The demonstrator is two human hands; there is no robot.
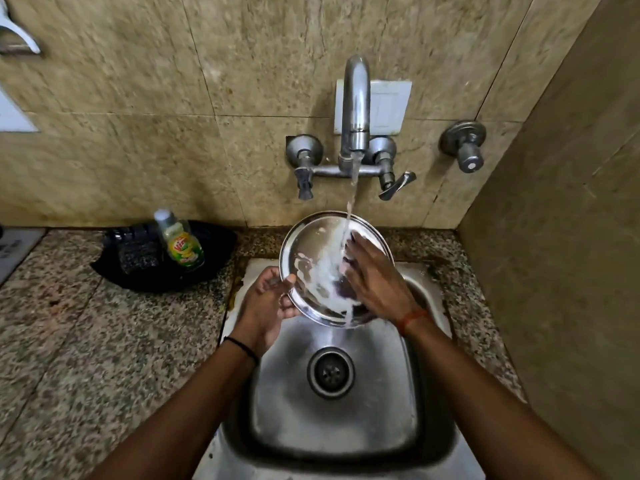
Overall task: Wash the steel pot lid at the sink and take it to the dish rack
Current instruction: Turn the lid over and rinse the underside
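Note:
The round steel pot lid [311,244] is tilted over the steel sink [277,427], under water running from the tap [355,109]. My left hand [268,299] grips the lid's lower left rim. My right hand [374,278] lies flat on the lid's inner face, fingers spread, where the stream hits and white foam runs down. The lower right part of the lid is hidden behind my right hand.
A black tray [214,247] on the granite counter [86,341] left of the sink holds a dish-soap bottle [181,242] and a dark scrubber [136,249]. Tap handles [396,185] stick out from the tiled wall. A side wall [571,237] closes the right.

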